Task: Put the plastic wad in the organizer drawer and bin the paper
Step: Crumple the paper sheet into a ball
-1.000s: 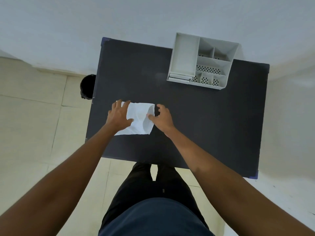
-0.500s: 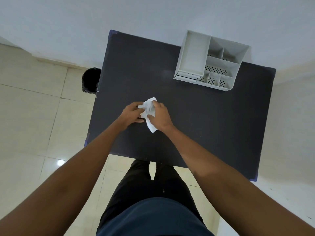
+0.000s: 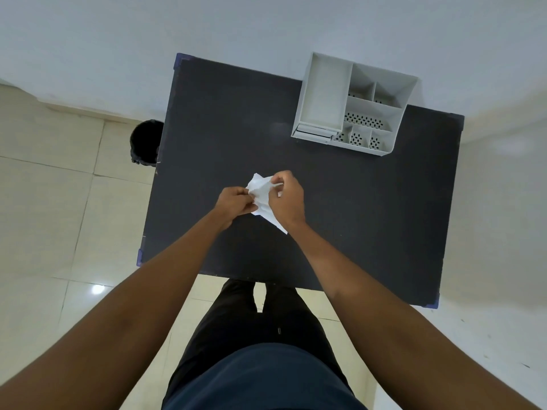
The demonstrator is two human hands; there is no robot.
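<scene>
A white crumpled sheet (image 3: 261, 188) is held just above the middle of the black table (image 3: 370, 220); whether it is paper or plastic I cannot tell. My left hand (image 3: 235, 204) pinches its left side and my right hand (image 3: 286, 199) grips its right side, with one corner hanging below the right wrist. The white desk organizer (image 3: 398, 125) stands at the table's far right, and its small drawer (image 3: 314, 133) at the front left looks closed. A black bin (image 3: 146, 142) stands on the floor beside the table's far left edge.
A white wall runs behind the table. Pale floor tiles lie to the left and right. My legs stand against the table's near edge.
The sheet lay flat on the table under both hands a second ago. Both hands have since gathered it into a crumpled bunch and lifted it slightly.
</scene>
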